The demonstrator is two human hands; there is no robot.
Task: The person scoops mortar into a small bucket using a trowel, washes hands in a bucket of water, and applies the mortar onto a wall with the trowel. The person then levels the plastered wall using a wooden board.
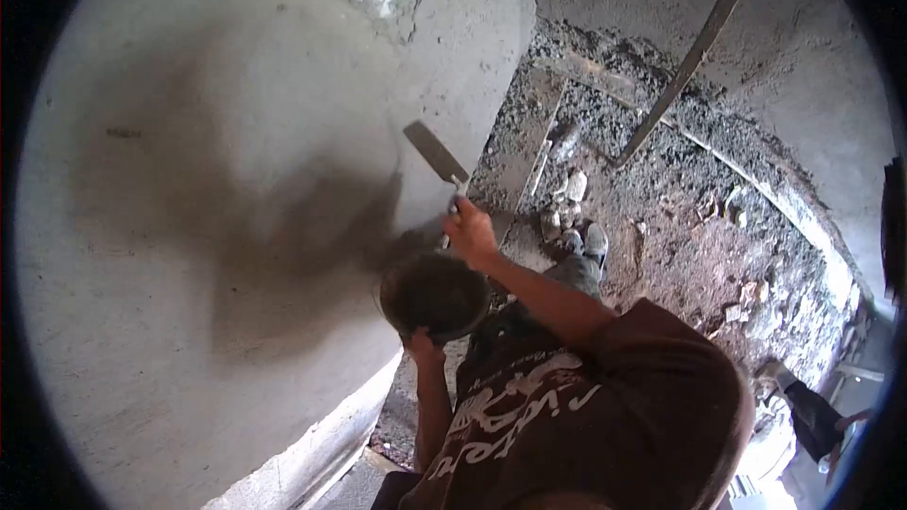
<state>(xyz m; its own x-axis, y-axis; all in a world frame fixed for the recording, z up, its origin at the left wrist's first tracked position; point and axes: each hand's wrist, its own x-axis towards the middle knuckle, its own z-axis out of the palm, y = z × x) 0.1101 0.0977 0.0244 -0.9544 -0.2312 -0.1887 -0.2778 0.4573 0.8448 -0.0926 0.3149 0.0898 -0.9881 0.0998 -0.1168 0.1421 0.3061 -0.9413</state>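
Note:
My right hand (470, 229) is wrapped around the handle of a margin trowel (435, 151). The trowel's narrow flat blade points up and away, close to the grey plastered wall (302, 113); whether it touches the wall I cannot tell. Just below, my left hand (424, 345) grips the near rim of a round dark bowl (435, 297) held in front of my body. The bowl's inside is in shade, so its contents cannot be made out. Shadows of my arms and body fall across the wall.
A long wooden strip (694, 57) slants above the floor at upper right. Rubble (680, 236) and loose debris cover the ground around my shoes (590, 241). A board edge (746, 165) runs along the right. Another person's leg (811, 416) shows at lower right.

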